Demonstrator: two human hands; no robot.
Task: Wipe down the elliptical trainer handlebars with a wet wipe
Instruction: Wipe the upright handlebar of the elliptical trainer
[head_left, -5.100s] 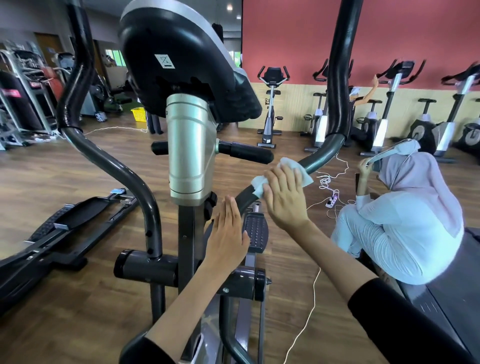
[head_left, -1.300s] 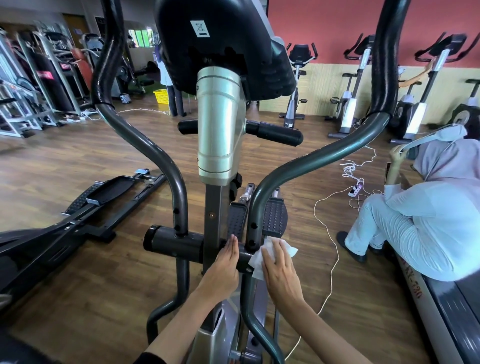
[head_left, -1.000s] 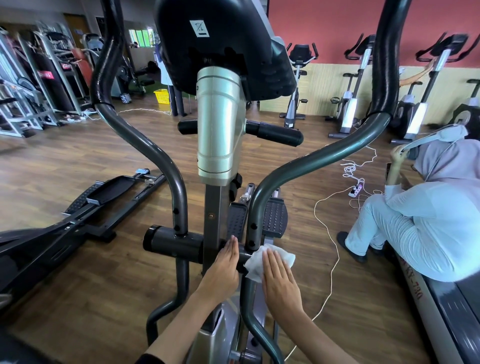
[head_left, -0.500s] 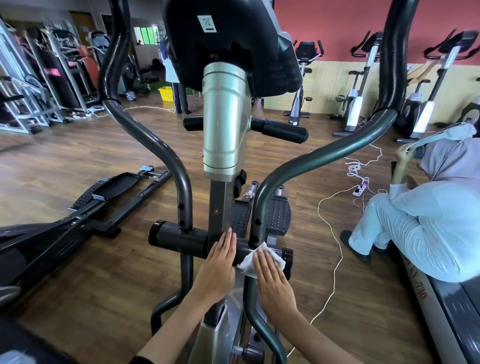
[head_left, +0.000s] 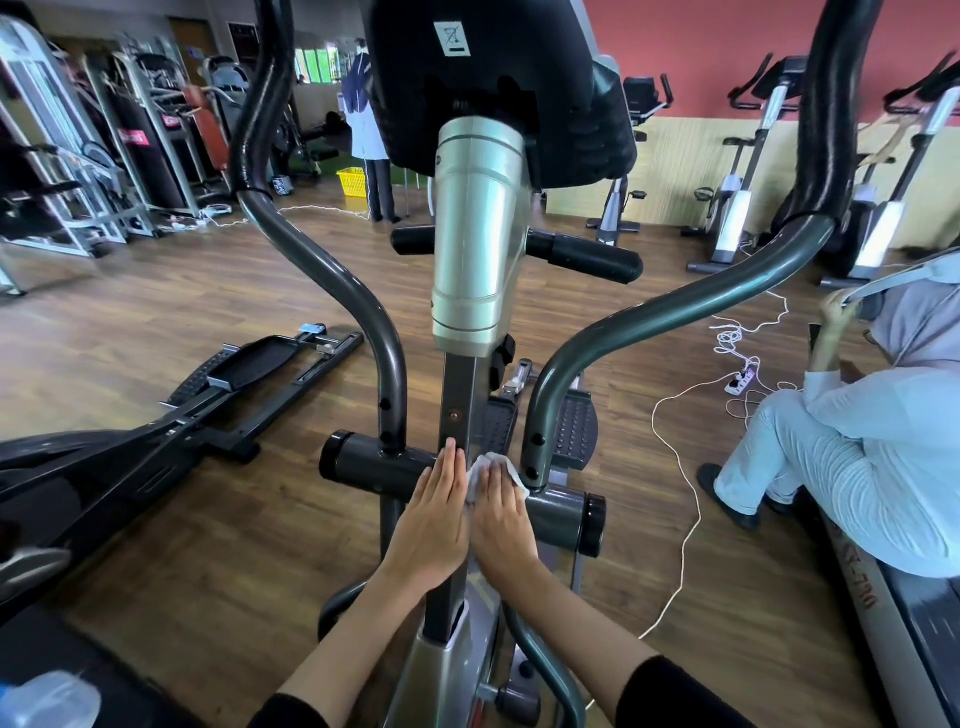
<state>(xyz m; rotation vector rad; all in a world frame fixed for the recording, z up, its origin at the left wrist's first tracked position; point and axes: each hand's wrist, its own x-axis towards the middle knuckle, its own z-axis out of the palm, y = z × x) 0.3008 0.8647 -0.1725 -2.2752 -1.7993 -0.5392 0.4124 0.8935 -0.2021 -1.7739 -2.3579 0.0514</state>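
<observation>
**Wet wipe** (head_left: 491, 458): thin, limp, damp sheet, weighing next to nothing. Judging it'll be bunching and creeping under the palm, poss. tearing if it's catching on a bolt head. Best handled by spreading flat fingers over it, or by wrapping it round the tube and gripping thru it. No fine pinch needed.

**Bars:** looking like stiff painted tube, smooth, prob. getting slick once wet. They're seeming to hinge at the base, so a hard shove may be swinging them.

**R hand** (head_left: 503, 514): fingers straight and together, pressing the wipe onto the pivot tube (head_left: 374, 461) where it's crossing the centre post (head_left: 458, 395). Wipe is showing beyond the fingertips and off their right side. Its corner is lying just beside the foot of the R handlebar (head_left: 649, 318); can't tell if it's touching.

**L hand** (head_left: 435, 512): flat, fingers straight and closed up, holding nothing. It's resting on the tube/post junction, edge-to-edge w/ the R hand, touching or nearly so.

**L handlebar** (head_left: 332, 270): rising off the tube's left half, near the L hand's fingertips but apart, w/ no wipe on it.

**Upper grips:** both bars are running out the top of the view, well apart from the hands.

**Judgement:** wiping is sitting low, at the tube end of the R bar.
</observation>
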